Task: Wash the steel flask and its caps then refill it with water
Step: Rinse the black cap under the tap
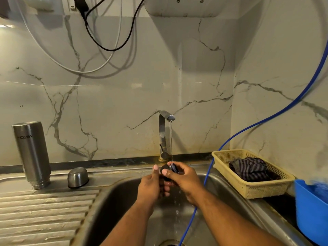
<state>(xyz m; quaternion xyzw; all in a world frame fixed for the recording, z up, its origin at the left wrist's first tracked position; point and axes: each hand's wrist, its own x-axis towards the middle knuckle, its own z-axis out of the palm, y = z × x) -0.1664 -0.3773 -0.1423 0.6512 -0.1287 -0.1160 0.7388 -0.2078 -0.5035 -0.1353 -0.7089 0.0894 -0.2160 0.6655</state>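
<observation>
The steel flask [32,153] stands upside down on the drainboard at the left. Its rounded steel outer cap [78,177] lies mouth down just to the right of it. Over the sink basin [113,201], a thin stream of water falls from the tap [164,135]. Under that stream my left hand [150,185] and my right hand [182,180] together hold a small dark inner cap [167,170]. The fingers of both hands curl round it and hide most of it.
A yellow plastic basket [248,185] holding a striped cloth [250,168] sits on the right counter. A blue tub [308,210] stands beside it. A blue hose [209,167] runs down into the basin. Cables hang on the marble wall above.
</observation>
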